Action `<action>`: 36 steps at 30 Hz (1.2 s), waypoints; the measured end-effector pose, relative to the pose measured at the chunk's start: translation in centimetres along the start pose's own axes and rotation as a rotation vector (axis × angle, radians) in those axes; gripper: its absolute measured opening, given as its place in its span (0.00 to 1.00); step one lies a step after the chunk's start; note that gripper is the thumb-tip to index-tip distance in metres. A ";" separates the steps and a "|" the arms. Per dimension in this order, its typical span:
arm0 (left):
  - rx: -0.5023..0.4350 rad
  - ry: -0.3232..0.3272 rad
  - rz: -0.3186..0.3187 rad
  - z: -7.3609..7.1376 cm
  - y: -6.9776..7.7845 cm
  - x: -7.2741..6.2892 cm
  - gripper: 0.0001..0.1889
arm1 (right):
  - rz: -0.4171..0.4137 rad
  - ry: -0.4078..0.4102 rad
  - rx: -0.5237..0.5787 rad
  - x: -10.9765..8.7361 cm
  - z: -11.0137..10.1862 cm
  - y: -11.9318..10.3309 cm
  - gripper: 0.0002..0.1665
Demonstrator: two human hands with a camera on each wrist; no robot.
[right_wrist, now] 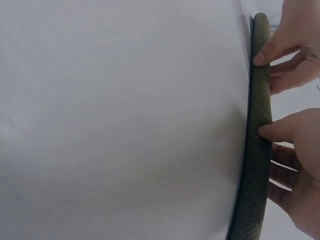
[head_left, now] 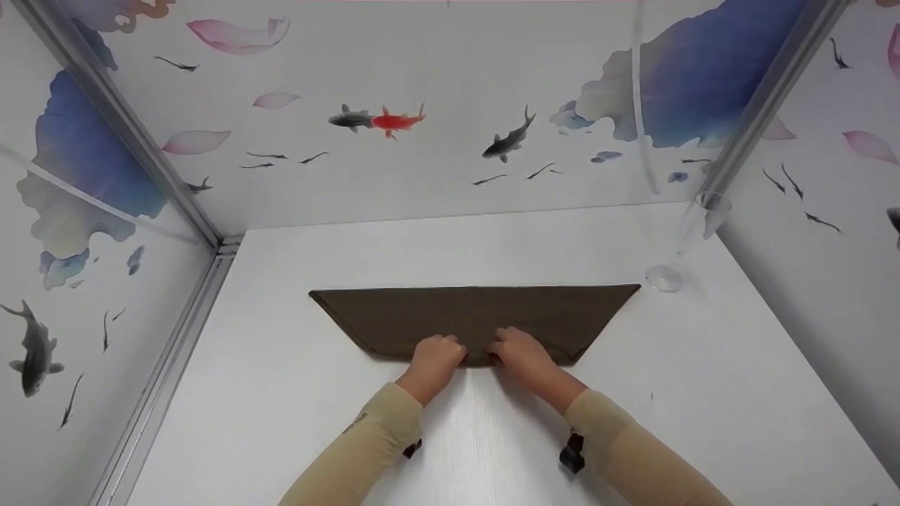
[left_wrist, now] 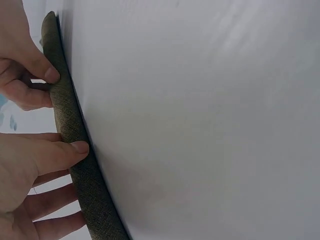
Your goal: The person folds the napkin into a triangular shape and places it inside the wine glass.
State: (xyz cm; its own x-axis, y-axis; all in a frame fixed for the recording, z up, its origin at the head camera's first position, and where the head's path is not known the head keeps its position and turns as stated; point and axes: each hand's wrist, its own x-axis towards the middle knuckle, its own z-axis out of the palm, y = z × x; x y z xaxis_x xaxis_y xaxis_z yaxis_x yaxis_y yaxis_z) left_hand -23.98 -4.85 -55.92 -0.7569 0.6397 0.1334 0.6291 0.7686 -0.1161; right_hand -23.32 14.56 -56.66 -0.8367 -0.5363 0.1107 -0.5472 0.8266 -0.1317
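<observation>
A dark brown cloth lies on the white table as a wide trapezoid, its long straight edge on the far side. Its near edge is rolled into a narrow tube, seen close up in the left wrist view as a greenish-brown roll. My left hand pinches this roll just left of the middle, thumb on the near side and fingers behind. To the right of it, my right hand grips the same roll between thumb and fingers. A short stretch of roll shows between the hands.
A clear stemmed glass stands just beyond the cloth's far right corner. The white table is bounded by panels printed with fish and petals, with metal frame posts at the corners.
</observation>
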 end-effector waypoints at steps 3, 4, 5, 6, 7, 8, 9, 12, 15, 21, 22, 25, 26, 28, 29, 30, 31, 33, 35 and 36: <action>-0.028 -0.021 -0.013 -0.2 0.0 0.2 0.06 | -0.066 0.086 -0.049 -0.3 0.2 0.0 0.09; -0.037 -0.029 -0.018 -0.3 0.0 0.3 0.06 | -0.080 0.100 -0.051 -0.3 0.2 0.0 0.09; -0.048 -0.037 -0.024 -0.3 -0.1 0.4 0.06 | -0.089 0.108 -0.052 -0.4 0.3 0.1 0.08; -0.059 -0.043 -0.030 -0.4 -0.1 0.5 0.06 | -0.092 0.108 -0.056 -0.4 0.3 0.1 0.08; -0.069 -0.047 -0.036 -0.4 -0.2 0.6 0.07 | -0.093 0.103 -0.057 -0.4 0.3 0.1 0.07; -0.080 -0.050 -0.042 -0.5 -0.2 0.6 0.07 | -0.092 0.095 -0.056 -0.3 0.3 0.0 0.07; -0.092 -0.052 -0.047 -0.5 -0.3 0.6 0.07 | -0.090 0.084 -0.054 -0.2 0.2 0.0 0.06; -0.111 -0.055 -0.058 -0.5 -0.4 0.6 0.07 | -0.093 0.060 -0.057 0.0 0.1 -0.1 0.05; -0.124 -0.056 -0.063 -0.5 -0.4 0.4 0.06 | -0.107 0.047 -0.055 0.0 0.0 0.0 0.05; -0.091 -0.025 -0.032 -0.8 0.0 -0.2 0.05 | -0.089 0.003 -0.046 0.0 -0.3 0.0 0.07; -0.078 -0.020 -0.029 -0.9 0.1 -0.2 0.05 | -0.078 -0.013 -0.039 0.1 -0.3 -0.1 0.08; -0.043 -0.009 -0.037 -0.9 0.4 -0.3 0.05 | -0.041 -0.053 -0.005 0.3 -0.5 -0.2 0.08; -0.032 -0.009 -0.044 -0.9 0.5 -0.2 0.05 | -0.026 -0.061 0.009 0.4 -0.5 -0.2 0.08; -0.011 -0.021 -0.055 -0.9 0.7 -0.1 0.04 | 0.008 -0.075 0.038 0.5 -0.5 -0.3 0.08; -0.008 -0.029 -0.059 -0.9 0.8 0.1 0.04 | 0.023 -0.079 0.054 0.5 -0.4 -0.3 0.07; -0.005 -0.040 -0.062 -0.9 1.0 0.2 0.04 | 0.043 -0.083 0.072 0.6 -0.3 -0.3 0.07; -0.005 -0.049 -0.065 -0.9 1.1 0.3 0.04 | 0.062 -0.090 0.089 0.6 -0.3 -0.3 0.07; -0.010 -0.057 -0.072 -0.8 1.2 0.5 0.04 | 0.097 -0.104 0.115 0.7 -0.3 -0.4 0.07; -0.013 -0.051 -0.081 -0.6 1.3 0.6 0.04 | 0.123 -0.118 0.130 0.8 -0.3 -0.4 0.07; -0.012 -0.044 -0.083 -0.4 1.4 0.6 0.04 | 0.133 -0.122 0.134 0.8 -0.3 -0.4 0.07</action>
State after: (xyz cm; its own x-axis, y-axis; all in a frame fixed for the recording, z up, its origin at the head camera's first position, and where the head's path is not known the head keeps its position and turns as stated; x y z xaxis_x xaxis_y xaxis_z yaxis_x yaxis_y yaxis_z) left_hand -23.54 -3.41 -55.60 -0.8133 0.5735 0.0986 0.5660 0.8190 -0.0943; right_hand -23.80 13.85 -56.19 -0.8937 -0.4472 -0.0353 -0.4227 0.8658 -0.2679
